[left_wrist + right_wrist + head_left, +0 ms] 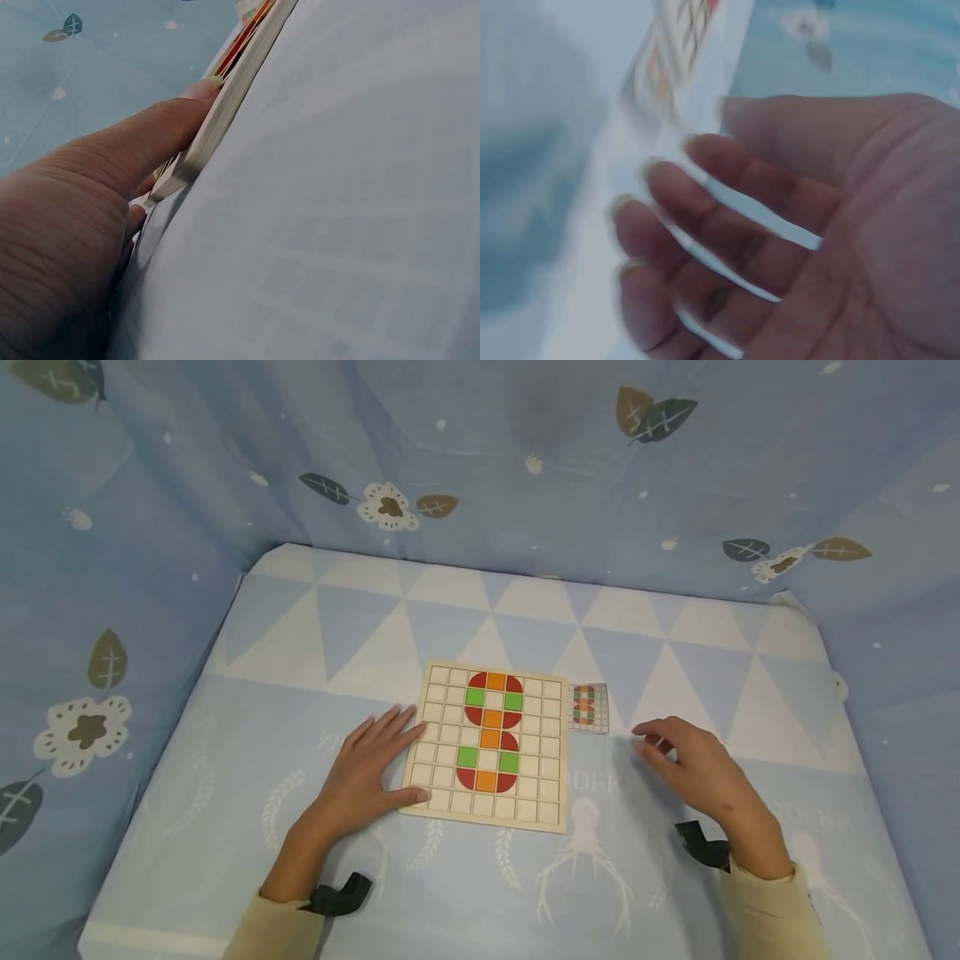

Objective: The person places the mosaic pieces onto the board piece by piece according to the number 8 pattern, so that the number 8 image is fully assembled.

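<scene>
A wooden grid board (491,747) lies on the table with red, orange and green tiles (489,732) forming a figure eight. My left hand (372,767) lies flat beside the board's left edge, fingers straight, thumb touching its front left corner; the left wrist view shows the thumb (142,139) against the board's edge (229,97). My right hand (693,766) hovers to the right of the board, fingers loosely curled and holding nothing, as the right wrist view (727,240) confirms. A small pattern card (588,707) lies just beyond the board's right edge.
The table carries a light blue cloth (262,718) with white triangles and deer prints. Blue floral fabric walls (480,468) enclose it at the back and both sides. The front edge runs near my sleeves.
</scene>
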The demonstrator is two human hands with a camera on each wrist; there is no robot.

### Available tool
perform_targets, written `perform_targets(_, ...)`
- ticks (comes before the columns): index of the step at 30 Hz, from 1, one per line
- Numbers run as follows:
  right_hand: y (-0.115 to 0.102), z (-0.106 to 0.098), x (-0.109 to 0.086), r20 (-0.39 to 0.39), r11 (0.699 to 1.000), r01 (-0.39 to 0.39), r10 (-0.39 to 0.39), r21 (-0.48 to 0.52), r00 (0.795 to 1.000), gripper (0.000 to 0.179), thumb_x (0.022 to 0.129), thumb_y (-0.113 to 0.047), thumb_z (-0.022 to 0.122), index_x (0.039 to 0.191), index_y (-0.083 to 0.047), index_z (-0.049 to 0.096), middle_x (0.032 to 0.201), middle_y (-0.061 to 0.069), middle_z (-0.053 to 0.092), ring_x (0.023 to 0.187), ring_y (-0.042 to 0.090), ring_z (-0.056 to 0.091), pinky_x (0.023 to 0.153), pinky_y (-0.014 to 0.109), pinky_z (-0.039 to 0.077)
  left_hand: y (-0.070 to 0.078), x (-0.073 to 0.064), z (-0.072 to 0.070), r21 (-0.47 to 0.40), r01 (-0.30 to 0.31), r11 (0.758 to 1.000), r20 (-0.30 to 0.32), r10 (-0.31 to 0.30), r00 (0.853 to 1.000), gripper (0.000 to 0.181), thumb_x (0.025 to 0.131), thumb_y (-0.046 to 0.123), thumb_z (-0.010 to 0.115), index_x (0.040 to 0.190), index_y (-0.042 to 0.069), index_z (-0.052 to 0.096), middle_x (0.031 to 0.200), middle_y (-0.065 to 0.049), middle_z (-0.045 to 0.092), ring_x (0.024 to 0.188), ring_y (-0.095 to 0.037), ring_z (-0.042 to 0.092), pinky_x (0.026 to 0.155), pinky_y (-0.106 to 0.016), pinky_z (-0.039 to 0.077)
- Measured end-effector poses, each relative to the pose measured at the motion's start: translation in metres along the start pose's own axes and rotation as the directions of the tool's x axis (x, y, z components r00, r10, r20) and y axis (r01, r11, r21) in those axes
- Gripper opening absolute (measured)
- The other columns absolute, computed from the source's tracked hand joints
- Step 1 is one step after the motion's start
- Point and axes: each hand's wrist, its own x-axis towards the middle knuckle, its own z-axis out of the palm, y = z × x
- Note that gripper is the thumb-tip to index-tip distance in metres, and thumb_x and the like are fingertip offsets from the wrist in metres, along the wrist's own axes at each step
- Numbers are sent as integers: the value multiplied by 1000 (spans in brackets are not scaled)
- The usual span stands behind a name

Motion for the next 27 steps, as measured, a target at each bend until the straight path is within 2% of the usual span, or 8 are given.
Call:
perform_targets(5, 30, -17, -22, 96, 992, -123, 125, -33, 987, 29, 101, -10, 67, 127, 2, 69, 120, 20, 66, 101, 37, 66, 80, 53, 55, 1, 0, -1, 2, 2, 1000, 3, -2, 1000, 100, 80, 55, 86, 162, 19, 42, 173, -1, 25, 160, -24, 13, 126, -52, 8)
perform_targets(8, 40, -19, -31, 122, 984, -170, 175, -49, 977, 30, 99, -8, 69, 125, 6, 68, 118, 24, 64, 97, 37, 66, 79, 53, 55, 1, 0, -1, 2, 2, 1000, 4, -2, 1000, 100, 80, 54, 86, 162, 19, 42, 172, -1, 25, 160, -23, 13, 126, -52, 8)
perform_targets(12, 48, -15, -37, 104, 974, -202, 212, -100, 972, 30, 94, -5, 73, 120, 8, 68, 106, 22, 63, 88, 31, 62, 76, 51, 53, 0, 0, -1, 1, 1, 1000, 6, -1, 1000, 100, 80, 53, 86, 162, 19, 42, 173, -1, 25, 160, -24, 12, 126, -52, 8)
perform_targets(15, 52, -13, -39, 95, 964, -236, 248, -123, 964, 28, 92, -1, 73, 117, 9, 66, 105, 23, 61, 89, 35, 62, 79, 55, 53, 0, 1, -1, 3, 3, 1000, 6, -3, 1000, 100, 80, 53, 86, 162, 18, 42, 173, -1, 25, 160, -24, 13, 126, -52, 8)
perform_targets(17, 55, -12, -40, 95, 959, -256, 269, -123, 959, 26, 91, 0, 72, 115, 10, 64, 105, 24, 60, 91, 37, 63, 81, 57, 53, 0, 1, -1, 5, 1, 1000, 5, -1, 1000, 100, 80, 54, 86, 162, 18, 42, 173, -1, 25, 160, -24, 13, 126, -52, 8)
perform_targets(23, 62, -10, -40, 98, 948, -295, 307, -115, 947, 23, 90, 2, 71, 109, 9, 61, 90, 15, 61, 81, 30, 57, 72, 50, 51, 0, 2, -1, 4, -3, 1000, 8, 3, 1000, 99, 81, 54, 85, 162, 18, 42, 173, -1, 25, 160, -24, 13, 126, -53, 8)
perform_targets(27, 63, -8, -41, 86, 940, -330, 337, -89, 938, 21, 92, 1, 70, 107, 10, 58, 88, 15, 63, 80, 31, 58, 71, 50, 51, 1, 2, -1, 2, -2, 1000, 5, 2, 1000, 99, 81, 54, 85, 162, 18, 42, 172, -2, 25, 160, -25, 13, 126, -53, 9)
